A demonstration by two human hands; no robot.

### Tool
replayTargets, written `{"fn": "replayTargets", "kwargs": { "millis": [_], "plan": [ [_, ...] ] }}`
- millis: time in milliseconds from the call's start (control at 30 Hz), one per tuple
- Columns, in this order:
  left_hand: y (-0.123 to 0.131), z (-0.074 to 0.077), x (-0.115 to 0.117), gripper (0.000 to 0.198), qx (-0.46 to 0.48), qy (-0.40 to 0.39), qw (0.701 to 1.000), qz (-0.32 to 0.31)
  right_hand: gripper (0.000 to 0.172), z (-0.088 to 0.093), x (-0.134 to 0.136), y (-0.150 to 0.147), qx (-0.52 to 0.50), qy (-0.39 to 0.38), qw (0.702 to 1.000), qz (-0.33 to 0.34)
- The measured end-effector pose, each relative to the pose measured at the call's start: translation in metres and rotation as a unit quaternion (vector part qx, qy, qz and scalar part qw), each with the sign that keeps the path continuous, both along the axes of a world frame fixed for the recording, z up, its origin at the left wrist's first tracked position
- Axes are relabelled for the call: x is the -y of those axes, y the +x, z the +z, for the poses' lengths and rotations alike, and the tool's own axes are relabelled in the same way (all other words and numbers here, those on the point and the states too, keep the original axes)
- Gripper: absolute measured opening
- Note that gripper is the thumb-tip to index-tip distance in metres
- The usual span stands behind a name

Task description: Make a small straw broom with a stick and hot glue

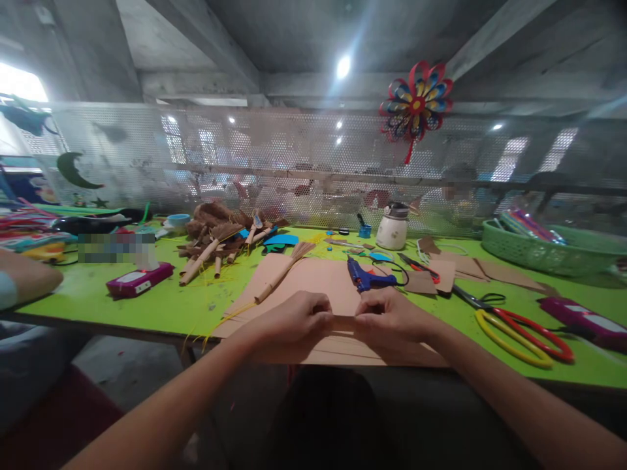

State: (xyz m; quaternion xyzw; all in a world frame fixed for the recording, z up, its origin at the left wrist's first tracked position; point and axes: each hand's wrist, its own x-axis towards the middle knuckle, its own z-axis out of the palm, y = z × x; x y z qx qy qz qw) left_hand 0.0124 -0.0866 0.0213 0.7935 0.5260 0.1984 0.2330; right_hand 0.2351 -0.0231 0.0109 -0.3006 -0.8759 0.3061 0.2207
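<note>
Between my two hands, a narrow folded strip of brown paper (343,322) is pinched and stretched level over larger brown paper sheets (321,274) at the table's front edge. My left hand (300,316) is closed on the strip's left end, thumb against bent fingers. Its right end sits in the closed fingers of my right hand (396,314). Just beyond my right hand lies a blue glue gun (369,279) on the sheets. A rolled paper tube with a fringed end (280,277) rests beyond my left hand.
Large red-and-yellow-handled scissors (519,333) lie to the right. Behind are a pile of brown paper rolls (218,238), a whitish jar (392,228) and a green basket (543,251). Purple boxes (140,281) flank the green table (88,300). Another person's arm (29,277) rests far left.
</note>
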Motion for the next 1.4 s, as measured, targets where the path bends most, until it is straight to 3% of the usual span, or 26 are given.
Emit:
{"fn": "replayTargets", "kwargs": {
  "millis": [133, 233, 333, 433, 567, 733, 833, 900, 967, 1067, 1167, 1267, 1400],
  "plan": [
    [-0.002, -0.003, -0.002, 0.02, 0.058, -0.008, 0.998, 0.008, 0.019, 0.004, -0.001, 0.001, -0.003, -0.012, 1.0, 0.014],
    [-0.006, -0.005, -0.003, 0.016, 0.137, -0.075, 0.988, 0.003, 0.022, 0.009, -0.001, 0.005, -0.02, -0.07, 0.997, 0.026],
    [-0.011, -0.004, -0.003, 0.021, 0.243, -0.152, 0.958, -0.027, 0.031, 0.012, -0.003, 0.013, -0.095, -0.128, 0.986, 0.04],
    [-0.011, -0.001, -0.001, 0.027, 0.31, -0.15, 0.937, -0.064, 0.033, 0.013, -0.002, 0.017, -0.195, -0.15, 0.968, 0.051],
    [-0.001, 0.0, 0.007, 0.031, 0.392, -0.191, 0.896, -0.082, 0.044, 0.016, 0.01, 0.009, -0.212, -0.194, 0.948, 0.139],
    [0.019, -0.006, 0.016, 0.037, 0.463, -0.272, 0.839, -0.086, 0.017, 0.021, 0.027, -0.008, -0.309, -0.144, 0.917, 0.209],
    [0.025, -0.007, 0.02, 0.038, 0.467, -0.276, 0.829, -0.132, 0.01, 0.021, 0.031, -0.013, -0.339, -0.156, 0.908, 0.191],
    [0.024, -0.006, 0.021, 0.038, 0.439, -0.274, 0.843, -0.146, 0.013, 0.02, 0.031, -0.014, -0.338, -0.16, 0.913, 0.16],
    [0.017, -0.001, 0.019, 0.034, 0.393, -0.247, 0.876, -0.13, 0.016, 0.019, 0.029, -0.012, -0.314, -0.165, 0.925, 0.134],
    [0.004, 0.012, 0.013, 0.028, 0.324, -0.127, 0.935, -0.066, 0.022, 0.02, 0.022, -0.01, -0.225, -0.181, 0.95, 0.116],
    [0.0, 0.024, 0.005, 0.028, 0.262, -0.031, 0.964, -0.012, 0.027, 0.021, 0.011, -0.012, -0.121, -0.182, 0.969, 0.119],
    [0.008, 0.025, 0.002, 0.02, 0.169, 0.033, 0.985, 0.001, 0.029, 0.02, 0.001, -0.019, -0.061, -0.166, 0.975, 0.131],
    [0.013, 0.016, 0.0, 0.01, 0.124, 0.073, 0.989, 0.031, 0.028, 0.019, -0.004, -0.025, -0.03, -0.134, 0.985, 0.104]
  ]
}}
